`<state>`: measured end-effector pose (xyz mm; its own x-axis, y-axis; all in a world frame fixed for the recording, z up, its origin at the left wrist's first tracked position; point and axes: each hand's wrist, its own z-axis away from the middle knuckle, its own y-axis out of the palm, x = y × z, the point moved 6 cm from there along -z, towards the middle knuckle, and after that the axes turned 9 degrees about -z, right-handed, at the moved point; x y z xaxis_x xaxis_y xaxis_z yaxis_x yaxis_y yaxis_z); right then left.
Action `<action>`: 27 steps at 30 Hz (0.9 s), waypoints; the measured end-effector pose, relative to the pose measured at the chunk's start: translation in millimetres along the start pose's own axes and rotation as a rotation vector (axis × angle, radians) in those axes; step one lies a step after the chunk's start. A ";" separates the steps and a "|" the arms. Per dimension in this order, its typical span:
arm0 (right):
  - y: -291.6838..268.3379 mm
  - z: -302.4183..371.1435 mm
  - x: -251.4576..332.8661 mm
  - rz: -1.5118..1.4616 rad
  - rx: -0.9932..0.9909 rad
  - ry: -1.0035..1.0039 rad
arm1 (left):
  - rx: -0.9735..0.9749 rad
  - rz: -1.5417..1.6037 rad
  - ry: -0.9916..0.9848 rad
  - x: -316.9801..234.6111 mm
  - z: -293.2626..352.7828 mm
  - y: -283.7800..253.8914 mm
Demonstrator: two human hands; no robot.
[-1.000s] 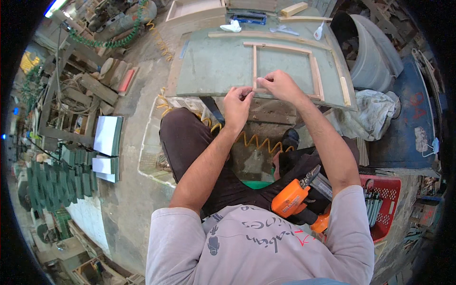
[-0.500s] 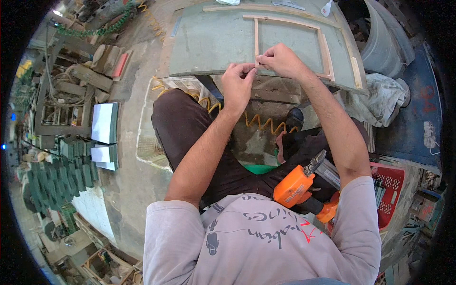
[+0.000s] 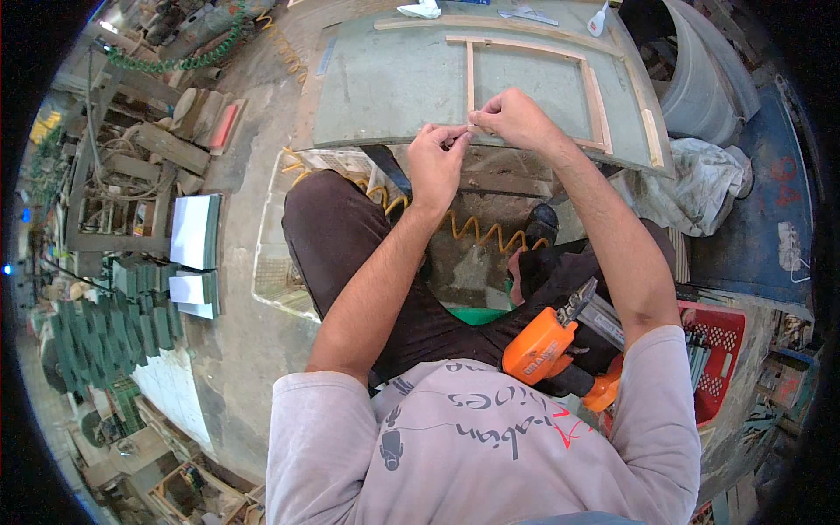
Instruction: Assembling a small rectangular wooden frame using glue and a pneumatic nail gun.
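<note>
A thin wooden frame (image 3: 470, 74) lies on the grey-green tabletop (image 3: 385, 87), its near left corner at the table's front edge. Both hands meet at that corner with their fingertips nearly touching. My left hand (image 3: 435, 162) is closed in a pinch just left of it; what its fingers hold, if anything, is too small to make out. My right hand (image 3: 518, 122) pinches at the near end of the frame's left strip, its fingers covering part of the joint. An orange nail gun (image 3: 538, 346) rests on my right thigh.
Along the table's far and right sides lie loose wooden strips (image 3: 643, 109) and a white squeeze bottle (image 3: 598, 19). A coiled yellow hose (image 3: 477, 229) hangs below the table. To the right stand a grey drum (image 3: 709, 79) and a red crate (image 3: 722, 341); at left, a white plastic crate (image 3: 267, 241).
The table and frame appear slightly lower in the view. Both hands stay together at the frame's near left corner, with only small finger shifts.
</note>
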<state>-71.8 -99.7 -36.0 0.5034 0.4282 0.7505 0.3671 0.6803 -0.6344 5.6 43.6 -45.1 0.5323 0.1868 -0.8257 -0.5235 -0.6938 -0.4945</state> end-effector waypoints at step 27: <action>-72.2 17.2 12.1 -0.344 -0.208 -0.198 | 0.009 -0.033 -0.026 -1.9 2.6 -3.9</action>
<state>-105.7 -133.4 22.1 0.1724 0.3178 0.9323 0.6467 0.6774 -0.3505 4.9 47.7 -42.3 0.5320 0.2274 -0.8157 -0.5123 -0.6806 -0.5238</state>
